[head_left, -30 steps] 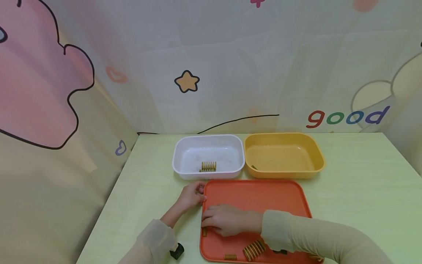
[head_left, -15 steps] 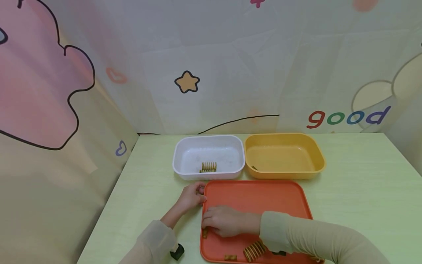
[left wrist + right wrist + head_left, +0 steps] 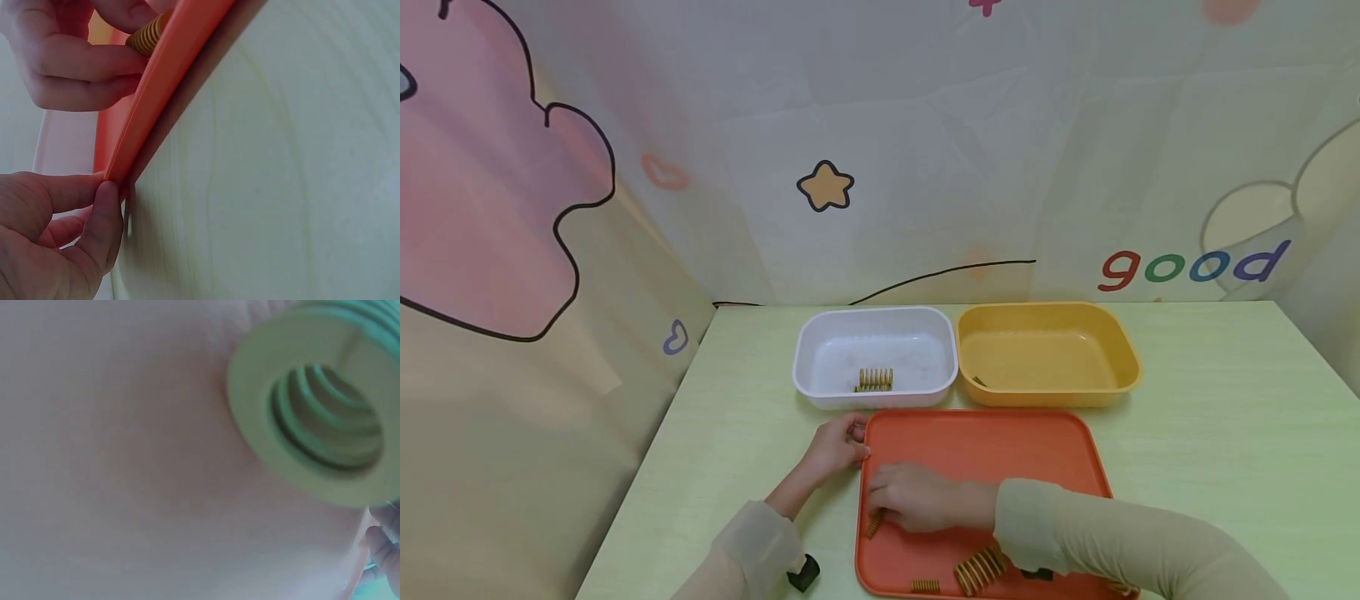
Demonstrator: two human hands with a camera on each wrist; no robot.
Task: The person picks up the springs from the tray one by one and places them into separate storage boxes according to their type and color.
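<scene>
My left hand (image 3: 833,447) pinches the left rim of the orange tray (image 3: 985,437) near its far corner; the left wrist view shows thumb and finger on that rim. Over the tray's left side, my right hand (image 3: 913,498) pinches a small golden coil spring (image 3: 874,523), which lies tilted, partly hidden by the fingers. The same spring (image 3: 147,37) shows between the right thumb and fingers in the left wrist view. Near the tray's front lie a small spring (image 3: 925,586) and a thicker spring (image 3: 980,571). A large spring's end ring (image 3: 256,381) fills part of the right wrist view.
Behind the tray stand a white bin (image 3: 820,396) holding golden springs (image 3: 875,380) and a yellow bin (image 3: 1045,398) with a small dark piece (image 3: 978,381). Another coiled piece (image 3: 1122,588) is partly covered by the right sleeve. A patterned curtain (image 3: 880,242) rises behind the table.
The right hand has shifted slightly right, away from the tray's left rim. The small spring at its fingers has gone from upright along the rim to slanted. The left hand stays put.
</scene>
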